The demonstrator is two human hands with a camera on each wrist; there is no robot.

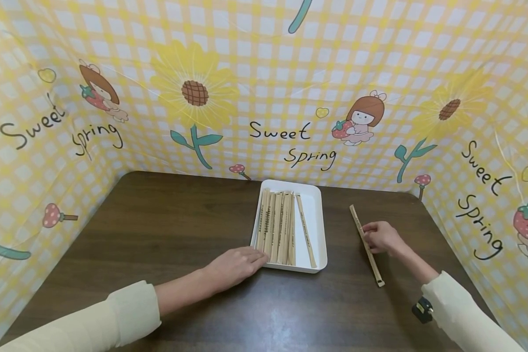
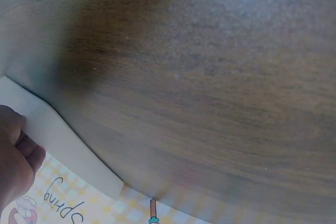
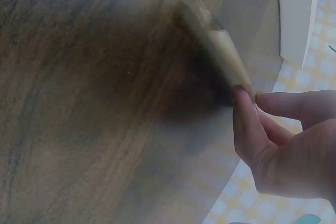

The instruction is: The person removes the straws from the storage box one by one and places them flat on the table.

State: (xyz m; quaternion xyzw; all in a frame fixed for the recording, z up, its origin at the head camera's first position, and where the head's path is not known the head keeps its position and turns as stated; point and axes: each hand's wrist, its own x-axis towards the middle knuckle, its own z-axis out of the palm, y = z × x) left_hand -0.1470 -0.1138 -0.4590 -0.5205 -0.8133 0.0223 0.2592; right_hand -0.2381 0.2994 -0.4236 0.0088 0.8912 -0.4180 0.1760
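In the head view, my right hand (image 1: pixel 384 238) holds a packet of chopsticks (image 1: pixel 366 244) in a brown paper sleeve, right of the tray. The right wrist view shows thumb and fingers pinching that sleeve (image 3: pixel 230 53), its near end blurred. A shallow white tray (image 1: pixel 320 225) stands at the table's back middle. My left hand (image 1: pixel 237 266) grips its front left corner; in the left wrist view its curled fingers (image 2: pixel 34 153) lie against the tray wall (image 2: pixel 68 135). Several similar packets (image 1: pixel 278 227) lie side by side in the tray, and one slants apart (image 1: pixel 306 230) on the right.
Underneath is a dark brown wooden table (image 1: pixel 176 220). A yellow checked cloth (image 1: pixel 264 88) with printed flowers and words hangs behind it and along both sides. A small black device (image 1: pixel 422 310) sits at the right sleeve.
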